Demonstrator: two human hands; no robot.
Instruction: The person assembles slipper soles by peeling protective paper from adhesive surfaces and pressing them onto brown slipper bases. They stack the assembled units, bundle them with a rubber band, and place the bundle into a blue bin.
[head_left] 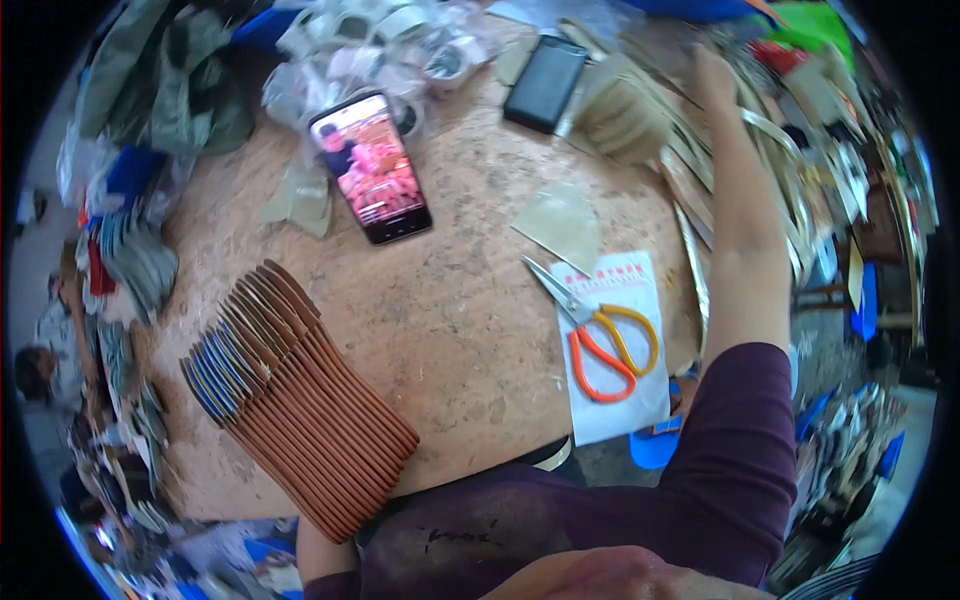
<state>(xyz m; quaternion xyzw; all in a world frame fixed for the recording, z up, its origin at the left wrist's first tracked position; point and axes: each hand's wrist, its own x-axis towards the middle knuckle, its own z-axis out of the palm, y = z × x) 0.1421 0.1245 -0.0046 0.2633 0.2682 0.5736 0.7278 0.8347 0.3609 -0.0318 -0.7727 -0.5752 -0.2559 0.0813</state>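
The person's right hand (pixel 712 78) reaches far across a round, worn, tan surface (pixel 470 320) to a heap of thin beige strips (pixel 640 120) at the far right edge; the fingers rest on or in the heap, and whether the grip is closed on a strip cannot be told. The left hand is out of view; only a bit of forearm shows at the lower edge. This looks like the picking-up step: choosing a piece from the heap, so the next move likely calls for pinching one strip free of its neighbours. Near the heap lies a loose beige wedge-shaped piece (pixel 562 225). Closer to the person, orange-handled scissors (pixel 598 335) lie on a white paper sheet (pixel 620 400) with red print along its top. At the left front sits a neat fanned stack of brown curved pieces (pixel 315 420), some edged in blue. Farther off lie a phone with a lit screen (pixel 372 168), a black rectangular case (pixel 545 83), and clear plastic bags of tape rolls (pixel 380 45).
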